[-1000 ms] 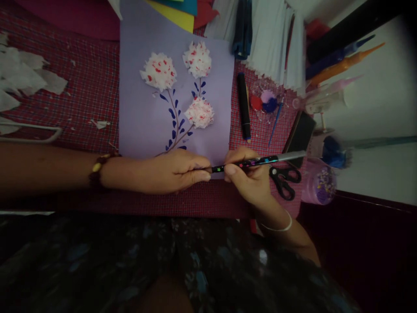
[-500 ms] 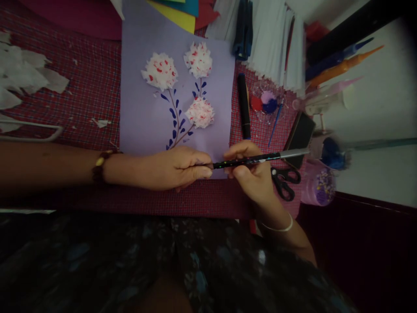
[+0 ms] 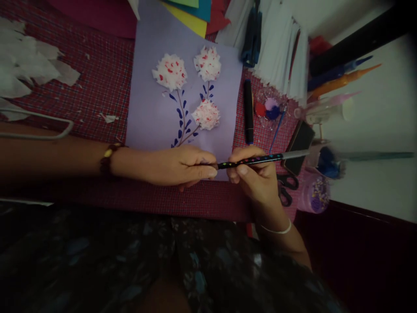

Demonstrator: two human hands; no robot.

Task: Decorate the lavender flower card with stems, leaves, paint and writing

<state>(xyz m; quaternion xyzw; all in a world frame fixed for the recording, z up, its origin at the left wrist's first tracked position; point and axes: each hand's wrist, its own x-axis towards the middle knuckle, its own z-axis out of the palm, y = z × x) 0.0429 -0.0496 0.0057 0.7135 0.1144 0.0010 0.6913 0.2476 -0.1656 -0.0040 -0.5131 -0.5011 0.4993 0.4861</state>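
A slim black pen (image 3: 263, 159) with coloured specks and a greyish end lies level across my two hands. My left hand (image 3: 176, 165) pinches its brownish left end between thumb and fingers. Closed around the barrel's middle is my right hand (image 3: 257, 174), thumb on the near side. Beneath and behind the hands is a lilac sheet (image 3: 146, 113) bearing several brown stems, dark blue leaf marks and three ruffled white flowers (image 3: 171, 71) dabbed with red. The sheet's near edge is partly covered by my left hand.
Right of the sheet lie a black marker (image 3: 248, 111), a paint palette (image 3: 270, 108), a thin blue brush (image 3: 278, 128), black scissors (image 3: 286, 187) and a dark phone-like slab (image 3: 299, 145). A stapler (image 3: 252, 37) is behind. Torn white paper (image 3: 32, 65) spreads at left.
The view has shifted, so the sheet and flowers appear farther right. Both hands still hold the pen, and its coloured specks look sharper. My right hand's fingers sit closer around the barrel.
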